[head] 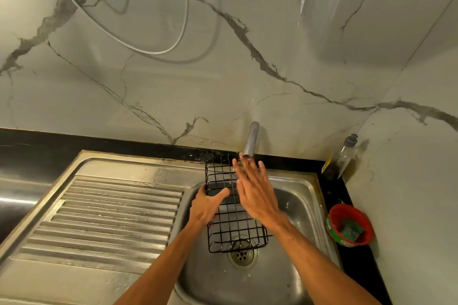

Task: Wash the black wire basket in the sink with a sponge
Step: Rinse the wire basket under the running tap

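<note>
**Basket tilted in the sink**

The black wire basket [233, 228], a long rectangular grid with low sides, lies lengthwise in the steel sink [301, 208]. Its near end is over the drain [242, 255] and its far end is raised. The left hand [207, 205] grips its left edge. The green sponge [350, 229] sits in a red tub [333, 213] on the bench [347, 267], right of the sink.

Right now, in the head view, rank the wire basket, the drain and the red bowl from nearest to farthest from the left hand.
1. Wire basket: gripped by the left hand.
2. Drain: under the basket's near end, to the hand's lower right.
3. Red bowl: far off to the right.
</note>
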Action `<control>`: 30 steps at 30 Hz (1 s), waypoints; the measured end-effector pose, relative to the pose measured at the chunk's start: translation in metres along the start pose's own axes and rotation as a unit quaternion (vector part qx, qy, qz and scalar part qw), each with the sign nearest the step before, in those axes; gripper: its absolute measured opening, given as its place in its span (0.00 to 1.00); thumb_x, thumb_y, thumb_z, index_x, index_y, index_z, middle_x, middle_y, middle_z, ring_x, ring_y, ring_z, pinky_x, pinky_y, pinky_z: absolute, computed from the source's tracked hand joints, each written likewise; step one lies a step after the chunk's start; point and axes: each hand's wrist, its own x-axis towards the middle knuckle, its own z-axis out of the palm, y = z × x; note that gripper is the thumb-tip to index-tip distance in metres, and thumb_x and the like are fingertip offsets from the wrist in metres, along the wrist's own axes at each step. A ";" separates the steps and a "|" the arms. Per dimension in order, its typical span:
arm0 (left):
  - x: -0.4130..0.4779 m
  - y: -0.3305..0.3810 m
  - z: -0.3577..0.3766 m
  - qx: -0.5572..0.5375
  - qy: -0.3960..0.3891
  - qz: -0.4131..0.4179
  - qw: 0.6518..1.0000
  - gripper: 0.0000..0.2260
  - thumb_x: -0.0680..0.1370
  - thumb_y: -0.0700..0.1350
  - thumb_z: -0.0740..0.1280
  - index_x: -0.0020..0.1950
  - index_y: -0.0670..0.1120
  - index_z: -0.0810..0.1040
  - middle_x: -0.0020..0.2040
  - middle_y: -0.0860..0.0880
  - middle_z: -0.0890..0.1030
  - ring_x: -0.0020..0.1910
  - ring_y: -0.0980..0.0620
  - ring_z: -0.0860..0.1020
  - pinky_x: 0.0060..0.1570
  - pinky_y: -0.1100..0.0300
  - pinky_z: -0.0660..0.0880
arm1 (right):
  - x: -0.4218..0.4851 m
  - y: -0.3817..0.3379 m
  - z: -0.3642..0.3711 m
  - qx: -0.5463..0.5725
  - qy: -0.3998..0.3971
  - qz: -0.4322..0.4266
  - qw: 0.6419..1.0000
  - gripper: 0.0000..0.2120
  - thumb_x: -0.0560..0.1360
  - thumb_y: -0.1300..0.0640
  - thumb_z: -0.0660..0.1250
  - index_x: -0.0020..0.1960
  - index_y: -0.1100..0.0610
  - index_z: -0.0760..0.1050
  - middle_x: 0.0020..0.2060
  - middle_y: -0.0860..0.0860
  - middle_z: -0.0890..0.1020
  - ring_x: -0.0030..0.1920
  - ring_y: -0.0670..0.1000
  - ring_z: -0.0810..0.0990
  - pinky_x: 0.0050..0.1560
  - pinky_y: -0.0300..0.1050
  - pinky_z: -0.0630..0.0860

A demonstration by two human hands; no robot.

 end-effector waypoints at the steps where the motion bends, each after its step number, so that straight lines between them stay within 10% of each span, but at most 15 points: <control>1: 0.000 0.000 0.000 0.003 -0.002 0.003 1.000 0.57 0.58 0.74 0.65 0.82 0.48 0.59 0.76 0.41 0.71 0.70 0.40 0.74 0.66 0.44 0.76 | 0.003 0.004 -0.003 0.017 0.003 0.036 0.999 0.26 0.84 0.46 0.44 0.81 0.47 0.43 0.80 0.52 0.43 0.79 0.50 0.37 0.79 0.58 0.43; 10: 0.004 0.006 0.012 0.047 -0.042 -0.004 0.998 0.61 0.57 0.80 0.62 0.83 0.50 0.55 0.76 0.40 0.71 0.68 0.38 0.76 0.63 0.41 0.78 | 0.012 -0.005 -0.009 0.071 -0.071 0.003 0.995 0.26 0.85 0.44 0.43 0.80 0.47 0.39 0.79 0.47 0.36 0.78 0.44 0.33 0.79 0.54 0.39; 15: -0.003 0.011 0.016 0.054 -0.037 0.017 0.998 0.40 0.76 0.66 0.63 0.82 0.48 0.59 0.73 0.40 0.75 0.46 0.53 0.79 0.60 0.53 0.77 | 0.004 -0.018 -0.017 0.095 -0.113 -0.122 0.982 0.24 0.85 0.47 0.41 0.80 0.47 0.48 0.80 0.44 0.40 0.78 0.43 0.34 0.78 0.53 0.36; 21: 0.004 0.013 0.018 0.079 -0.038 0.028 0.996 0.43 0.74 0.67 0.68 0.82 0.50 0.59 0.76 0.39 0.71 0.71 0.38 0.74 0.69 0.43 0.73 | -0.011 -0.017 -0.013 0.083 -0.023 -0.032 0.996 0.22 0.86 0.47 0.43 0.79 0.41 0.50 0.80 0.45 0.39 0.79 0.46 0.36 0.79 0.53 0.37; 30: 0.002 0.004 0.011 0.009 -0.006 -0.023 1.000 0.43 0.76 0.64 0.70 0.83 0.47 0.56 0.76 0.40 0.70 0.50 0.49 0.82 0.57 0.58 0.74 | -0.018 -0.007 0.002 -0.008 -0.027 -0.008 1.000 0.28 0.83 0.44 0.41 0.81 0.50 0.40 0.80 0.50 0.39 0.79 0.50 0.36 0.78 0.58 0.41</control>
